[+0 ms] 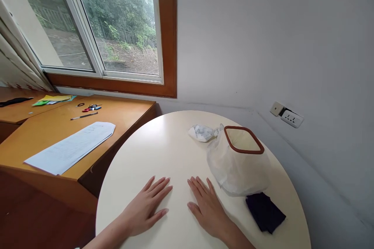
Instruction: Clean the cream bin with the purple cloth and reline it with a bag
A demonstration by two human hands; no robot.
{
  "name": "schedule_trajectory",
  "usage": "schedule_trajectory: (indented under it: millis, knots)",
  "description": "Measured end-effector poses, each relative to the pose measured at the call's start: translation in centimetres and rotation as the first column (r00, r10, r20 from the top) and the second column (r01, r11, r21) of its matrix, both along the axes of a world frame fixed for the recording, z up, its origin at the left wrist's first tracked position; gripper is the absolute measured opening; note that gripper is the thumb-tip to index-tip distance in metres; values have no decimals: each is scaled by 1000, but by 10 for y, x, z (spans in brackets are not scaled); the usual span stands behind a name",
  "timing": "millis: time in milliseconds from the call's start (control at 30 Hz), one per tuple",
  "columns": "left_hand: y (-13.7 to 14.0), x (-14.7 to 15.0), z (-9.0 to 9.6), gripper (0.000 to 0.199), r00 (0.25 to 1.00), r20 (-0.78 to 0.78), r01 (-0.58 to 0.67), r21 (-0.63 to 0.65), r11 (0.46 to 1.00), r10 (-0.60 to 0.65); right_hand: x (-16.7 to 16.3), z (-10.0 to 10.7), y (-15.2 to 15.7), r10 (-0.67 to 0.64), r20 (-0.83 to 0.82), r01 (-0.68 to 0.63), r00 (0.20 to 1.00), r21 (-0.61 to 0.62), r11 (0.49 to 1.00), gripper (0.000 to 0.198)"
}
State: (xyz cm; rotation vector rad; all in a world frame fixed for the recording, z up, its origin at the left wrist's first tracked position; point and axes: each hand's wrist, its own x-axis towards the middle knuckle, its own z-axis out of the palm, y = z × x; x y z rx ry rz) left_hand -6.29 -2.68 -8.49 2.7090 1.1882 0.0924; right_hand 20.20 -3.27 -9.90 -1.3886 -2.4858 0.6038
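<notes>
My left hand lies flat on the round white table, fingers spread and nothing in it. Beside it, my right hand also rests palm down on the tabletop, fingers outstretched and holding nothing. Just beyond the right hand stands a trash bin with a brown rim, its body wrapped in a translucent white plastic bag. A dark navy folded cloth lies to the right, close to the bag's lower edge. Behind and left of the bin sits a small knotted white plastic bag; its contents cannot be made out.
A wooden desk adjoins on the left, bearing a stack of papers, a pen, keys and coloured paper sheets. Behind are a window and a wall with a power socket.
</notes>
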Motion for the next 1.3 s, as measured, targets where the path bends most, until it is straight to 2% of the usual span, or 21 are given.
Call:
schedule_trajectory:
  millis: [533,633,733,833,933,1033,1167,1233,1300]
  knots:
    - [-1,0,1,62,1000,28,-10,-9,1000,10,-1,-5,0,-2,-13,3,1000,58,998,52]
    - [-2,0,1,62,1000,20,-15,-10,1000,15,-1,-5,-1,17,-18,-15,1000,102,995,53]
    - [-2,0,0,61,1000,17,-16,-9,1000,17,-3,1,-4,26,-77,-10,997,197,980,52]
    - [-2,0,-1,59,1000,20,-17,-6,1000,18,1,18,-4,53,-190,30,980,409,912,42]
    - [-2,-1,-1,58,1000,20,-19,-4,1000,20,22,43,6,96,-303,125,948,633,764,34]
    - [-2,-1,-1,58,999,35,-11,12,1000,11,57,68,25,15,-351,271,936,748,606,30]
    - [-2,-1,0,60,999,46,-4,12,1000,4,102,89,47,-282,-272,389,920,722,572,28]
    - [-2,-2,-1,60,998,58,2,18,1000,-3,114,90,53,-374,-208,404,904,702,586,28]
    - [0,-4,-3,59,997,73,13,31,999,-15,120,86,55,-405,-157,397,901,675,621,28]
